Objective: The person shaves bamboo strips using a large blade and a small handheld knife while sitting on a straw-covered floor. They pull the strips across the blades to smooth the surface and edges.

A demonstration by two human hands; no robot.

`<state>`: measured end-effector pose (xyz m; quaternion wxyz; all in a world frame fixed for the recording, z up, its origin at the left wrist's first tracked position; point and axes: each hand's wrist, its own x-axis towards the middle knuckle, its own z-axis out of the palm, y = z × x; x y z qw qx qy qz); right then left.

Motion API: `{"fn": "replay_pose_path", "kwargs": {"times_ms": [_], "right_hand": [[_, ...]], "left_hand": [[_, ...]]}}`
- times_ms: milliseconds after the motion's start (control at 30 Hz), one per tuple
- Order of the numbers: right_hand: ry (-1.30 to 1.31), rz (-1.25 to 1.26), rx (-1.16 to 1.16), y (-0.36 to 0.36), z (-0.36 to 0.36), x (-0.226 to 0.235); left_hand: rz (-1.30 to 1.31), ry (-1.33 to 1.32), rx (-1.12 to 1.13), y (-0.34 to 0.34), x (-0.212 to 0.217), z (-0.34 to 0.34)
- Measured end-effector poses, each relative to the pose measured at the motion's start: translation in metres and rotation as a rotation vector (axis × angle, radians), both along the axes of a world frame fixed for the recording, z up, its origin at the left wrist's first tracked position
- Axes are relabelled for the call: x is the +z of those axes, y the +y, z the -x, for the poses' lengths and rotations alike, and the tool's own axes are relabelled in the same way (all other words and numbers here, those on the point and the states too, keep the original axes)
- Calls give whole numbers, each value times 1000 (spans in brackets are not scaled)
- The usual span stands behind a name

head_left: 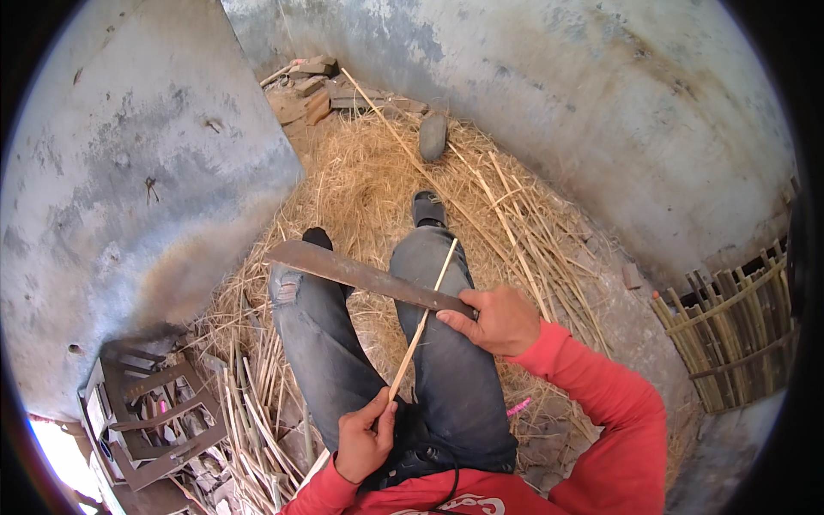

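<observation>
My right hand [493, 320] is closed around the handle end of a long, wide-bladed machete [352, 272], which reaches leftward above my knees. Between the fingers and thumb of my left hand [366, 435] is the lower end of a thin pale bamboo strip [415, 340]. The strip slants up and to the right, and the blade crosses it close to my right hand. Whether blade and strip touch there I cannot tell. The handle itself is mostly hidden by my right fingers.
Pale shavings [365, 167] cover the floor around my feet. Long bamboo strips [515, 227] lie to the right, more sticks [257, 421] at lower left. A stick-woven basket [730, 330] stands at right, a broken brown frame [163, 421] at left. Bricks [316, 86] lie by the far wall.
</observation>
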<state>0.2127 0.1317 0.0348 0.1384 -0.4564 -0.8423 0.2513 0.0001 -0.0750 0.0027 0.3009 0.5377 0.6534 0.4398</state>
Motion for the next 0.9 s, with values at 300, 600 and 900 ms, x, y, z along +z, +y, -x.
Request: {"fn": "replay_pose_path", "kwargs": {"times_ms": [300, 600, 900], "right_hand": [[-47, -283, 106, 22, -2, -4], [-51, -356, 301, 44, 12, -19], [135, -305, -729, 186, -118, -17]], "left_hand": [[113, -103, -15, -13, 12, 11], [192, -203, 38, -43, 16, 19], [352, -104, -96, -166, -12, 40]]}}
